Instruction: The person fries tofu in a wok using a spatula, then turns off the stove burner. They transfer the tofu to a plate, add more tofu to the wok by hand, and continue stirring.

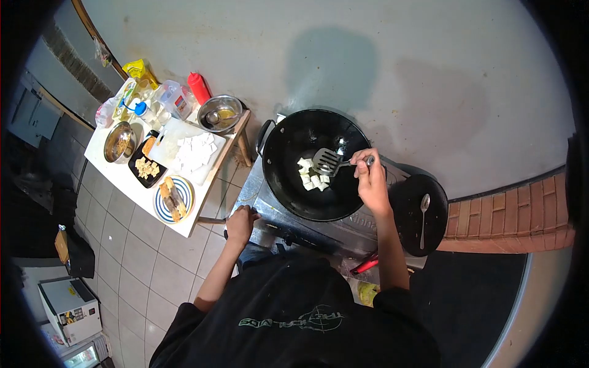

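Observation:
My right hand (371, 178) is closed around the handle of a slotted spatula (327, 161). Its head is inside a large black wok (285, 199), beside a small cluster of white cubes (315, 182) that look like tofu. The wok sits on a metal gas stove (251, 193). At the stove's left front corner, my left hand (242, 222) has its fingers curled; whatever they hold, if anything, is hidden.
Left, a white table (126, 190) bears a cutting board (215, 161) with more white pieces, a striped plate (157, 216), a black tray (140, 180), metal bowls (207, 126) and a red bottle (199, 89). Right, a spoon (424, 211) lies on a round black surface (405, 214).

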The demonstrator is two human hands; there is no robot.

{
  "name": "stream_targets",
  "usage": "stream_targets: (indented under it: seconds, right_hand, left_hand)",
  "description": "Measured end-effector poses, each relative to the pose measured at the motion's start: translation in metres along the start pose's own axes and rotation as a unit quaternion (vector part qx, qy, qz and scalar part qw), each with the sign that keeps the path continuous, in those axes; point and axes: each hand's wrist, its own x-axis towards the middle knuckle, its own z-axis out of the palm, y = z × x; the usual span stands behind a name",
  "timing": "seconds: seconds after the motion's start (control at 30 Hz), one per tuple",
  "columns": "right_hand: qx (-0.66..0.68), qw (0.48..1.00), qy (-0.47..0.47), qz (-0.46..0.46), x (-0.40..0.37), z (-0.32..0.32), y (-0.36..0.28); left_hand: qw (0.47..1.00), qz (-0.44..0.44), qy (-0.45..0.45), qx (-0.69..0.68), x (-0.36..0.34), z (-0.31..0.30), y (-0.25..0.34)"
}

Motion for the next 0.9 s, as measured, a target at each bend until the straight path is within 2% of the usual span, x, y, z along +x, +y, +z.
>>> stream_targets:
  seconds: [0.53, 0.73, 0.9]
  right_hand:
    - [0.126, 0.990, 0.058, -0.004, 0.000, -0.005, -0.003]
    - [0.147, 0.989, -0.011, -0.008, 0.002, 0.007, -0.018]
    - [0.092, 0.996, -0.012, -0.001, 0.001, 0.011, -0.027]
  left_hand:
    - [1.000, 0.004, 0.003, -0.007, -0.001, -0.001, 0.001]
    - [1.000, 0.007, -0.002, -0.027, 0.000, 0.002, -0.004]
    - [1.000, 0.003, 0.001, -0.015, -0.002, -0.001, 0.000]
